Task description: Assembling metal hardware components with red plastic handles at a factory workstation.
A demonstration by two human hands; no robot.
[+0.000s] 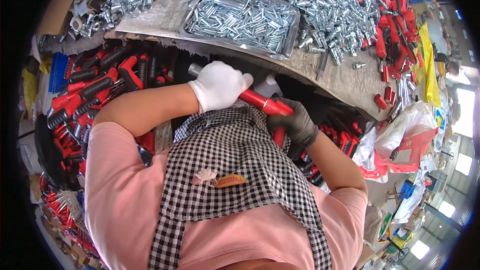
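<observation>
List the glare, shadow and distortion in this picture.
Head view: the edge of the workbench bends into an arc, the corners black; head view: the windows are washed out to white; head view: metal pins on the tray glint; head view: under the workbench it is dark, so the dark-gloved right hand stands out less than the white-gloved left hand.

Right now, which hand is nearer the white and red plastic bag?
Right. The grey-gloved right hand is left of the bag; the white-gloved left hand is farther left.

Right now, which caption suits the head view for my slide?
White-gloved left hand and grey-gloved right hand hold a red tool near a tray of metal pins.
</observation>
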